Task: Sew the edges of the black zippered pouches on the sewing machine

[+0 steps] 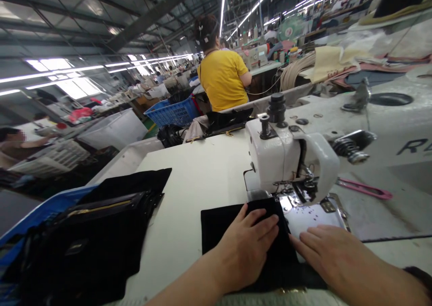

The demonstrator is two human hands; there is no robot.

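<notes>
A black fabric panel [219,227] lies on the pale table, its far right corner at the foot of a white sewing machine [270,162]. Flat on top of the panel rests my left hand [248,240], its fingers stretched toward the machine. My right hand [324,252] touches the panel's right edge with its fingers extended, beside the lit metal needle plate [310,218]. Gold-coloured metal [293,291] shows at the panel's near edge. The needle itself is hard to make out.
Black pieces with a gold zipper [101,207] are stacked at the left over a blue crate [37,216]. Pink thread snips [366,189] lie behind the machine head. A person in a yellow shirt [222,78] works ahead, near a blue basket [173,113].
</notes>
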